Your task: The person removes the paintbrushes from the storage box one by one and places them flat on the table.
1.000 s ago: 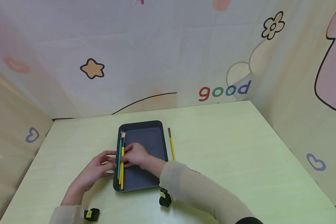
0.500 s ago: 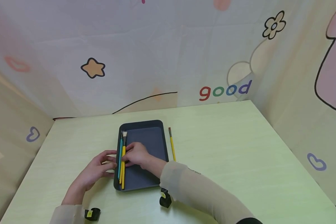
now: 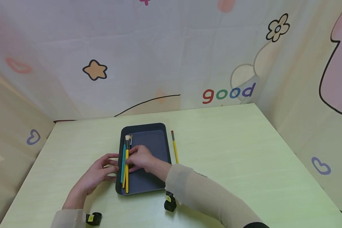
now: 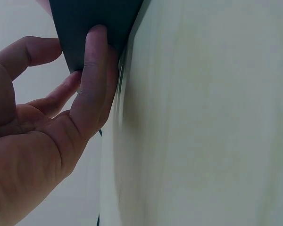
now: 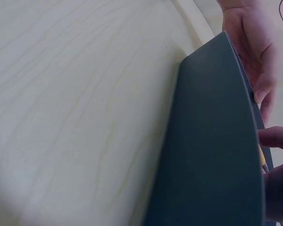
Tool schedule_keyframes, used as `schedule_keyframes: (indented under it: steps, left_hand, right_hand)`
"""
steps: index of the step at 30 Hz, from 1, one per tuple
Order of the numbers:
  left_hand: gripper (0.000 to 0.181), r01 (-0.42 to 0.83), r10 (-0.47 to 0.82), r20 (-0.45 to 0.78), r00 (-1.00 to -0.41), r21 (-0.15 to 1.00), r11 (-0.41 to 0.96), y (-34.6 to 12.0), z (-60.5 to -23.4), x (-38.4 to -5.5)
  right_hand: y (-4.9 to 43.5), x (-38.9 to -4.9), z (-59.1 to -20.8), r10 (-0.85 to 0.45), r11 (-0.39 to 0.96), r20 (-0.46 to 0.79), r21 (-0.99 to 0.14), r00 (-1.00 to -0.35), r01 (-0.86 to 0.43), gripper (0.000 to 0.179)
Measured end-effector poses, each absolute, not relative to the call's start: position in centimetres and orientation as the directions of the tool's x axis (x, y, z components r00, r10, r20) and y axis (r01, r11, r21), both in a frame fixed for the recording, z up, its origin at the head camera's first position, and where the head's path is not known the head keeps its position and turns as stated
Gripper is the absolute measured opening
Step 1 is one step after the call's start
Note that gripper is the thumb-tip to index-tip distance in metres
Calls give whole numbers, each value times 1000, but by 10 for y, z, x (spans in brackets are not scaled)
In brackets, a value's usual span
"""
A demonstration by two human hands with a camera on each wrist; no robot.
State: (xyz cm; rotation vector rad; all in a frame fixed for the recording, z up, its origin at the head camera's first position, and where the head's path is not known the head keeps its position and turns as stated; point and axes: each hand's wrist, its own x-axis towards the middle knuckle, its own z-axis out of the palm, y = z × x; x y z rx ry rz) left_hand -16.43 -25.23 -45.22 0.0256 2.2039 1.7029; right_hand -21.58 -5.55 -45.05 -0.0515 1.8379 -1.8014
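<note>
Dark-grey tray [image 3: 151, 142] is sitting on the desk [image 3: 231, 142]; your spread left grip [image 3: 97, 172] is touching its left side, apparently steadying it, while your right grip [image 3: 142, 158] is pinching paintbrushes [image 3: 127, 180] inside, lying lengthwise, presumably for fit.

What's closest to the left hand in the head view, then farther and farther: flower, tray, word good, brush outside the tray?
1. Tray: touching the left hand.
2. Outside brush: right of the tray.
3. Word good: right, on the wall.
4. Flower: higher, farther right.
</note>
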Motion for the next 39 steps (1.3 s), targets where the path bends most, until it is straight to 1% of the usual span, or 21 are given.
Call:
schedule_keyframes:
  steps: [10, 22, 25, 32, 39]
  left_hand:
    - [58, -203, 234, -268, -935, 941, 270, -253, -454, -165]
    - [57, -213, 220, -276, -936, 939, 271, -252, -453, -164]
    - [57, -212, 220, -277, -935, 937, 277, -252, -453, -164]
    - [56, -226, 204, -287, -936, 933, 279, -251, -452, -164]
    - [57, -222, 197, -282, -939, 934, 279, -251, -453, -164]
  right_hand:
    - [-47, -217, -446, -421, 108, -385, -920, -821, 377, 36]
    - [-33, -217, -440, -452, 111, -376, -924, -809, 367, 42]
    - [-29, -216, -438, -455, 106, -372, -925, -809, 366, 43]
    - [-18, -216, -432, -421, 106, -358, -932, -834, 346, 43]
    - [-3, -216, -425, -435, 91, -359, -930, -826, 356, 46]
